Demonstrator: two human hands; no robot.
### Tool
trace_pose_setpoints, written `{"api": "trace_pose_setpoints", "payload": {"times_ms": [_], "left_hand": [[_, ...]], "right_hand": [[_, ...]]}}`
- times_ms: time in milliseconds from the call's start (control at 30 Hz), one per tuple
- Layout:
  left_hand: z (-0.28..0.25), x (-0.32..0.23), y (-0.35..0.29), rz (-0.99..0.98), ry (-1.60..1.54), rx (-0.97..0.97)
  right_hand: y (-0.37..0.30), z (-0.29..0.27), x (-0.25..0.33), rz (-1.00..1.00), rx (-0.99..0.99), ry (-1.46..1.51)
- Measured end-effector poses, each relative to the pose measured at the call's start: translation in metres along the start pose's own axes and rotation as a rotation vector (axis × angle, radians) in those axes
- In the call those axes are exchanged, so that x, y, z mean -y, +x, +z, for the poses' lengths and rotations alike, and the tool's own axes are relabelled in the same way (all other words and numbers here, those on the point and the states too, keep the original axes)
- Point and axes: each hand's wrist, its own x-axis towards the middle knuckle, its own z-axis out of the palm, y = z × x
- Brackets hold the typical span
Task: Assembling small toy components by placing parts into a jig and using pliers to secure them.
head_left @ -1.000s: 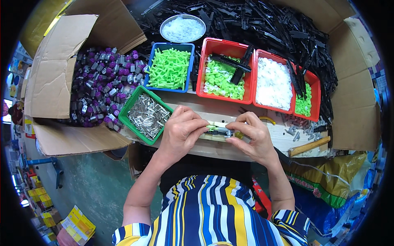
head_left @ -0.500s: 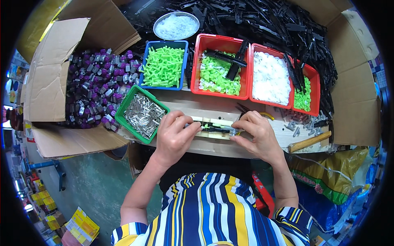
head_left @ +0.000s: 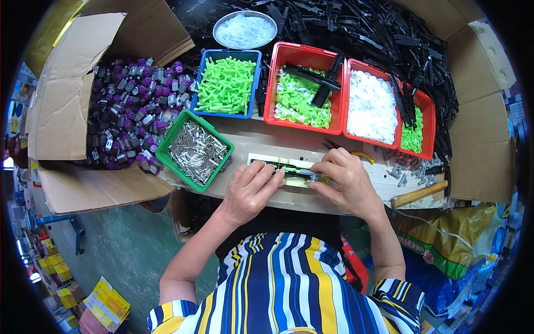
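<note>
I see the left hand (head_left: 249, 192) half-curled over the assembly (head_left: 290, 171), hold unclear; right hand (head_left: 349, 181) pinches its end; table edge (head_left: 295, 204) near.

A green floor (head_left: 128, 245) with pale marks is spreading below the wooden table (head_left: 250, 136), and a blue metal stand (head_left: 77, 234) is standing at the left. Yellow boxes (head_left: 50, 264) are sitting farther down that side, where a white light (head_left: 35, 276) is glowing near the rim.

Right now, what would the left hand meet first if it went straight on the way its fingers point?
The left hand would likely meet the black and green part in the pale holder first, though whether they touch now is unclear.
</note>
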Motion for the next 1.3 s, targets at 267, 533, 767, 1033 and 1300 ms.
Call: {"api": "trace_pose_setpoints", "payload": {"times_ms": [267, 533, 767, 1033, 1300], "left_hand": [[0.001, 0.000, -0.001, 0.005, 0.001, -0.008], [0.002, 0.000, -0.001, -0.003, -0.008, 0.005], [0.001, 0.000, 0.000, -0.002, -0.013, 0.002], [0.001, 0.000, 0.000, 0.004, -0.019, 0.003], [0.002, 0.001, -0.002, 0.005, -0.045, 0.004]], "right_hand": [[0.001, 0.003, 0.002, -0.006, 0.000, 0.006], [-0.005, 0.015, -0.004, -0.028, -0.038, -0.088], [-0.013, 0.021, -0.008, -0.038, -0.191, 0.009], [-0.013, 0.028, -0.007, -0.073, -0.229, -0.050], [-0.014, 0.034, -0.011, -0.078, -0.236, 0.008]]}}
